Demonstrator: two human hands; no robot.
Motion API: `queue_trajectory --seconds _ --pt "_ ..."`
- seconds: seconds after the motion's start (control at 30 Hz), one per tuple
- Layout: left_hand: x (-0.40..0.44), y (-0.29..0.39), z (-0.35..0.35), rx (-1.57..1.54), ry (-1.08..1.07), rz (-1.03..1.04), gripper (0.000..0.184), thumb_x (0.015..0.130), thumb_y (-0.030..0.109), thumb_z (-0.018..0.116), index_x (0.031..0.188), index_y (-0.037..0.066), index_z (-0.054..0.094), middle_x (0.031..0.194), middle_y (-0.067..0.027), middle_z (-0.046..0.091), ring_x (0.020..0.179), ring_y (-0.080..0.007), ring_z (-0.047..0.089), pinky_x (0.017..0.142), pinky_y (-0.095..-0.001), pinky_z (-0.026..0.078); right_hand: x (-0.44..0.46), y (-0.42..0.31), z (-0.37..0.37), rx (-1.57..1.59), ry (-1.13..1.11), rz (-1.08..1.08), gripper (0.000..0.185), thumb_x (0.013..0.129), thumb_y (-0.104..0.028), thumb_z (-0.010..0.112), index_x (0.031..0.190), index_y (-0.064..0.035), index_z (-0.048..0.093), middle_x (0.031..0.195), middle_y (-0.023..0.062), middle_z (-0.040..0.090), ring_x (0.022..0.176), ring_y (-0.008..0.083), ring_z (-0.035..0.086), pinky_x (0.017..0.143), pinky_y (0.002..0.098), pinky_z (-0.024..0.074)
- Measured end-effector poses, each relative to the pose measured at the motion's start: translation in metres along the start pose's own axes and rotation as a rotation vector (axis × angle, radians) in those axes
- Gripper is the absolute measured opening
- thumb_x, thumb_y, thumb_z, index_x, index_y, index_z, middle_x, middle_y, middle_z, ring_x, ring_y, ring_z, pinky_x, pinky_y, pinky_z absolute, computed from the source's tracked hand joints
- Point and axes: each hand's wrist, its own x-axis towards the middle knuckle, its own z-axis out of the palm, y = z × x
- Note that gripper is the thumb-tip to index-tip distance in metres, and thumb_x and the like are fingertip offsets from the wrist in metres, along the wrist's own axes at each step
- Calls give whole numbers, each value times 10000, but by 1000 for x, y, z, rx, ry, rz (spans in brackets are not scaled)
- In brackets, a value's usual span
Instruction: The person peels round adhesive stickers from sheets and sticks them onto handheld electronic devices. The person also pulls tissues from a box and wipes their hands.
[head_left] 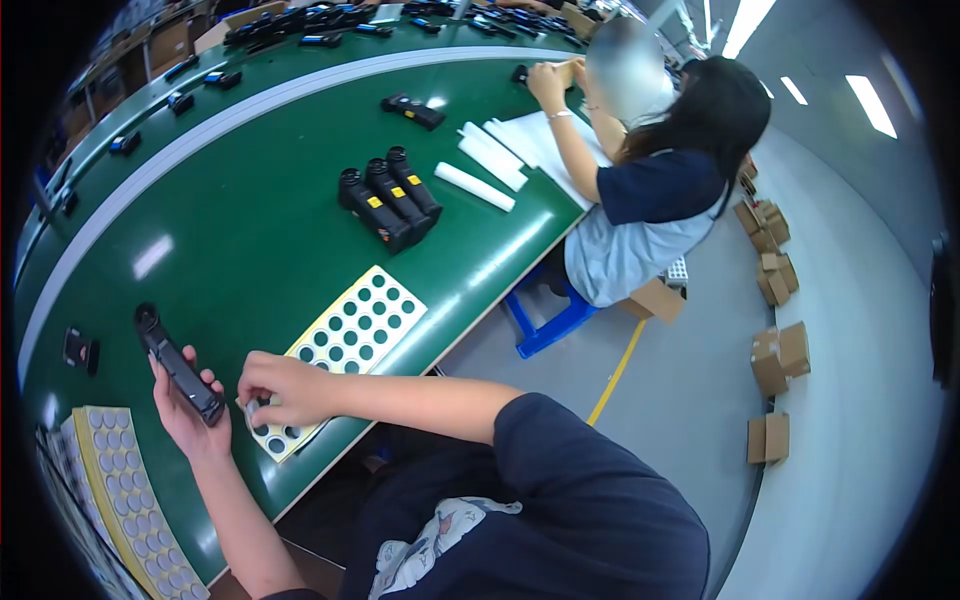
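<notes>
My left hand [192, 425] is wrapped round a black handheld device [181, 368] with a round head at its upper end, holding it tilted above the green table. Over the near end of a pale sticker sheet [318, 338], my right hand [292, 388] has its fingers pinched at a greyish round sticker, partly covered by the fingertips. Dark green circles show in rows across much of that sheet. Three similar black devices [385, 205] with yellow labels lie side by side farther along the table.
More sheets with grey round stickers [125, 480] are stacked at the lower left. A small black part [80, 350] lies near them. White rolls [475, 187] and another black device [412, 111] lie farther off. A co-worker [665, 170] sits to the right on a blue stool [548, 325].
</notes>
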Motion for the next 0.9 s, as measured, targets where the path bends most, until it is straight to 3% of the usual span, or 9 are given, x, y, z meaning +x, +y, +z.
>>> queue_trajectory --seconds 0.03,0.1,0.23,0.5,0.6,0.9 --pt "1 -2 -3 21 -6 2 438 1054 295 509 1469 176 433 1143 -138 670 722 -222 690 577 -321 613 0 2 1 -13 15 6 273 764 -146 808 975 -68 654 955 84 579 894 249 624 787 380 522" --pt "-4 -5 -2 26 -46 34 378 1068 307 493 1367 77 517 1148 -140 693 726 -227 710 556 -312 627 2 9 7 -373 -56 -278 271 753 -189 798 973 -101 667 982 88 577 912 281 601 793 417 489" --pt "-6 -7 -4 -8 -40 -40 364 1073 356 471 1207 29 557 1077 -132 688 661 -194 682 497 -295 587 -1 10 20 -480 24 -276 219 716 -218 793 856 -125 653 948 71 579 903 294 588 772 427 463" --pt "-2 -7 -8 3 -74 -17 386 1081 353 457 1270 23 522 1156 -140 674 696 -195 696 526 -287 608 -6 4 16 -484 20 -318 203 740 -222 775 840 -138 620 929 55 526 881 253 554 753 395 426" --pt "4 -6 -22 -14 -124 -81 386 1083 345 453 1309 38 507 1180 -154 669 709 -203 705 537 -294 618 -5 12 22 -557 57 -339 241 693 -245 820 814 -159 630 920 44 547 899 249 567 765 388 436" --pt "-2 -8 -17 37 -215 -17 406 1089 330 447 1354 25 494 1247 -151 646 754 -205 686 577 -303 630 -2 12 23 -570 30 -294 216 732 -245 792 852 -120 665 943 55 577 909 247 566 770 389 435"
